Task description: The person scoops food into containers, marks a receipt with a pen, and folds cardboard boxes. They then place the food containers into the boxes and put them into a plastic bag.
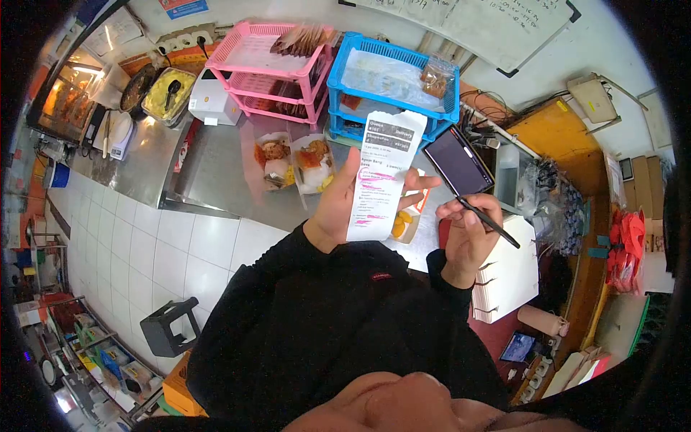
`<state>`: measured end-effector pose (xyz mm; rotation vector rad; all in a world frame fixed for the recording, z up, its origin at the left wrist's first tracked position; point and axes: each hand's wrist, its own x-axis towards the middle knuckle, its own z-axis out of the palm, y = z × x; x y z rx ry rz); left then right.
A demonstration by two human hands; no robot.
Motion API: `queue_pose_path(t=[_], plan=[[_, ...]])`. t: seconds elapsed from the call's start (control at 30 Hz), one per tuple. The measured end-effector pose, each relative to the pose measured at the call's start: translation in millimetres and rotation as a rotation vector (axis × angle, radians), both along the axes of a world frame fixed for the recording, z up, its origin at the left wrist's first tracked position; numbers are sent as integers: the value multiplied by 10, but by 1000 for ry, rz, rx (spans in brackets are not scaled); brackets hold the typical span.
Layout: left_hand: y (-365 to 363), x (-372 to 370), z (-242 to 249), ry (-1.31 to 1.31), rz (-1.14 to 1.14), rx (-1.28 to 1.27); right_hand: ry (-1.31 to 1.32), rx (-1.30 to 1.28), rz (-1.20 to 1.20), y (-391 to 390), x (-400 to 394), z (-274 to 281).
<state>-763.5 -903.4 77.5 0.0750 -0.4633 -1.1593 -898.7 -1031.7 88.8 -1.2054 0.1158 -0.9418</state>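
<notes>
My left hand [332, 213] is closed on a long printed receipt [385, 155], which bears several pink highlighter strokes over its lines. In my right hand [469, 241] a dark pen [489, 222] is gripped between thumb and fingers, apart from the paper. Left of the receipt, two open food boxes [314, 178] with rice and reddish-brown pieces stand on the steel counter [216, 169]. Partly hidden behind the receipt is another box with yellow pieces [400, 226]. Above my right hand leans a dark-screened tablet [461, 162].
At the back stand a pink tiered rack [248, 61] and a blue one [360, 72]. A white printer [214, 97] and a tray of yellow food [169, 93] are farther left. Stacked white cartons [507, 277] flank my right hand. A black stool [170, 327] is on the tiled floor.
</notes>
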Motion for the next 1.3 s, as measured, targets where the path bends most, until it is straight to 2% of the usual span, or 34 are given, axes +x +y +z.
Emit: queue_pose_path(t=[0.27, 0.33, 0.47, 0.57, 0.63, 0.8, 0.93, 1.03, 1.07, 1.13, 1.17, 1.3], plan=[[21, 0, 9, 28, 2, -39, 44, 1, -30, 37, -7, -12], [26, -3, 4, 28, 1, -50, -53, -21, -16, 24, 14, -39], [49, -7, -6, 7, 20, 16, -68, 5, -37, 37, 44, -11], [42, -10, -29, 18, 24, 18, -59, -16, -17, 74, 39, 0], [35, -18, -28, 23, 21, 15, 63, -101, -28, 208, 70, 98], [23, -61, -24, 17, 42, 10, 62, -58, -17, 295, 113, 171], [28, -51, -51, 80, -4, -52, 129, -177, -29, 347, 129, 154], [35, -37, -56, 23, -35, -77, 99, -282, -34, 384, 200, 92], [38, -39, -58, -18, -9, -11, 99, -281, -33, 388, 219, 80], [36, -55, -43, -60, 16, 54, 167, -412, -26, 390, 250, 64], [26, -74, -14, -26, 18, 38, 172, -570, -64, 366, 287, 47], [17, -89, 0, 25, 19, 29, 208, -693, -130, 406, 363, 56]])
